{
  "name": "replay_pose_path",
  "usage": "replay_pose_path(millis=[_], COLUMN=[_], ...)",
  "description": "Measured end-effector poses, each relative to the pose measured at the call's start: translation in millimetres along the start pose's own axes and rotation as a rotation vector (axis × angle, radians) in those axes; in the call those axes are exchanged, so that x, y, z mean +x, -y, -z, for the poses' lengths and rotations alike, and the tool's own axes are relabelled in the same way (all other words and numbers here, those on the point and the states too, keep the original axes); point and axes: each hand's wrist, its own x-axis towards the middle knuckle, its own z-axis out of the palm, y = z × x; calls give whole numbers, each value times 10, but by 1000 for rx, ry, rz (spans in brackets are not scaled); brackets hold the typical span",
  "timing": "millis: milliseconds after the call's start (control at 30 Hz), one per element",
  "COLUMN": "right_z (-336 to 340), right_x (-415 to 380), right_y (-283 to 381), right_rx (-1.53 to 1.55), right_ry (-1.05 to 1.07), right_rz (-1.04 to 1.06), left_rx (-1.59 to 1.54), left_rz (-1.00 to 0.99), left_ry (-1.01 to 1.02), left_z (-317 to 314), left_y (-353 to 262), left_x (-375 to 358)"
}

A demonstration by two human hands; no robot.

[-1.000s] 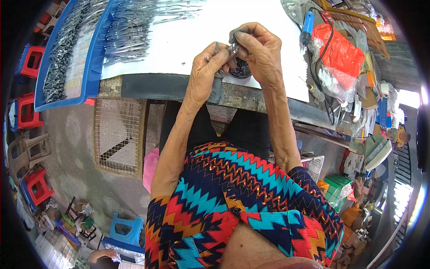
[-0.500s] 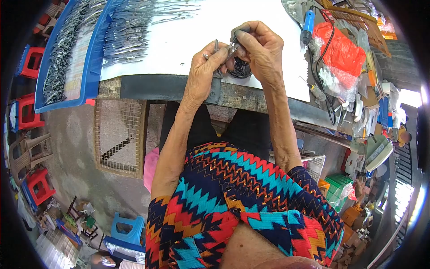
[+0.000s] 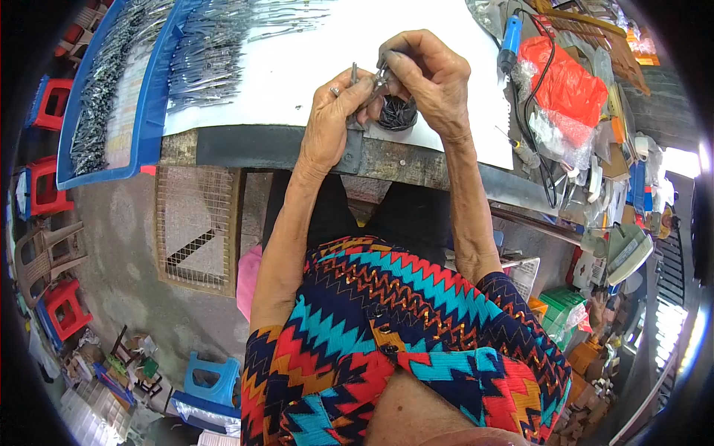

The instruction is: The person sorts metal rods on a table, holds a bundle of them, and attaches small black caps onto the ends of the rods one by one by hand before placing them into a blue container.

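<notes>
My left hand (image 3: 332, 123) is closed around a slim grey metal tool (image 3: 354, 72), whose thin ends stick out above and beside the thumb. My right hand (image 3: 439, 85) pinches the tool's silvery part between thumb and forefinger, close to the left fingertips. Dark smudges mark the fingertips of both hands. Under the right hand, near the table's front edge, sits a round black bundle (image 3: 398, 115) that looks like crumpled plastic, partly covered by the fingers. The tool's exact kind is too small to make out.
Many similar slim metal pieces (image 3: 208, 67) lie in rows on the white sheet (image 3: 297, 67) to the left. A blue tray (image 3: 152, 111) holds more. On the right are a blue-handled corded tool (image 3: 511, 41), a red plastic bag (image 3: 558, 82) and a screwdriver (image 3: 520, 145).
Both hands have shifted slightly left, and the right fingers have moved a little up. The grip on the metal tool looks the same.
</notes>
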Motion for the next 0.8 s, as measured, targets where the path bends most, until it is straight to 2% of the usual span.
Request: replay_pose_path(millis=[300,567,667,800], right_z=[-32,-9,-3,-18], right_x=[5,35,16,-23], right_y=[2,-57,-78,-70], right_rx=[-66,35,110,120], right_ry=[-6,29,11,-20], right_rz=[113,32,-13,-27], left_rx=[-29,-48,-21,-29], left_rz=[31,27,14,-67], left_ry=[-11,7,-55,-79], left_z=[-17,10,-63,-118], left_y=[-43,-34,-48,-50], left_x=[0,4,5,-11])
